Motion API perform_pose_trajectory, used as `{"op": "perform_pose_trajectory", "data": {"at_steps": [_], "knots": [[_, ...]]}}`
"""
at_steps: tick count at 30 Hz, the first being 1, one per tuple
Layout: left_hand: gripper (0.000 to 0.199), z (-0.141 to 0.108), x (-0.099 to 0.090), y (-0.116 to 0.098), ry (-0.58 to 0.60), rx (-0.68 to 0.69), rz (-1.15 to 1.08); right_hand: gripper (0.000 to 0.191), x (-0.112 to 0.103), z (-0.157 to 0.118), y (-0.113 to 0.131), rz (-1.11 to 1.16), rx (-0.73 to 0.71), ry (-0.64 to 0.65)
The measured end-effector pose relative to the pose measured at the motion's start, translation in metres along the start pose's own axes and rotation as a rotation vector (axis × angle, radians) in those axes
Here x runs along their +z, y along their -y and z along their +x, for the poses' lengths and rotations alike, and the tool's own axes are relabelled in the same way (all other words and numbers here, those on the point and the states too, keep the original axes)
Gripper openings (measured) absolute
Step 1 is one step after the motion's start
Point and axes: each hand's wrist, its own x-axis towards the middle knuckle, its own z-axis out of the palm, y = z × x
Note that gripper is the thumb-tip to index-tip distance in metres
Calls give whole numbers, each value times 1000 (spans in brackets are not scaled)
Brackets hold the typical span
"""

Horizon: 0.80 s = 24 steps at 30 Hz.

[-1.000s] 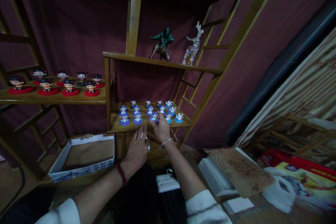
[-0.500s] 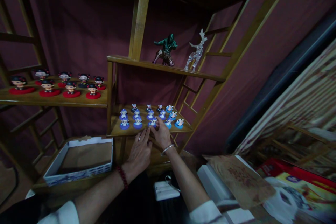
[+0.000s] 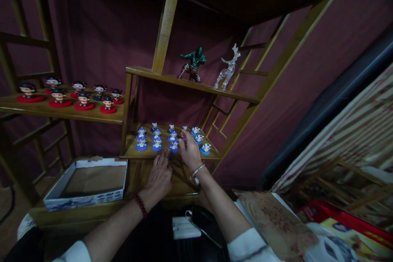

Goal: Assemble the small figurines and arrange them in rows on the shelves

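My left hand (image 3: 159, 176) rests at the front edge of the lower shelf (image 3: 144, 156), fingers stretched out and holding nothing. A ring and a dark red bead bracelet are on it. My right hand (image 3: 190, 152), with a silver bracelet, reaches in over that shelf. Its thumb and fingers close round a small purple figurine (image 3: 185, 135), mostly hidden by the hand. Left of it stand rows of purple-based figurines (image 3: 156, 144). Blue-based figurines (image 3: 205, 148) stand to the right, and small dark-based figurines (image 3: 171, 128) at the back.
Red-based dolls (image 3: 84, 101) line the left shelf. A green-and-bronze figure (image 3: 193, 64) and a clear deer (image 3: 227, 68) stand above. An open shallow box (image 3: 86, 202) sits lower left. A white case (image 3: 186, 228) lies below my hands; a brown paper bag (image 3: 273, 221) is lower right.
My right hand has moved from a front purple figurine to one farther back and right. My left hand has drawn slightly away from it. The view has shifted a little.
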Motion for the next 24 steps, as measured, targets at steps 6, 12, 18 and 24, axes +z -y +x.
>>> {"op": "perform_pose_trajectory", "data": {"at_steps": [6, 12, 18, 24], "knots": [[30, -3, 9, 3, -10, 7, 61, 33, -6, 51, -6, -221, -110, 306], [25, -3, 8, 1, 17, 13, 91, 40, 4, 87, -18, -268, -41, 602], [23, -1, 8, -4, 68, -18, 116, 45, 7, 100, -20, -353, -117, 800], [23, -2, 11, -2, 82, -8, 113, 37, 15, 105, -25, -394, -121, 831]]}}
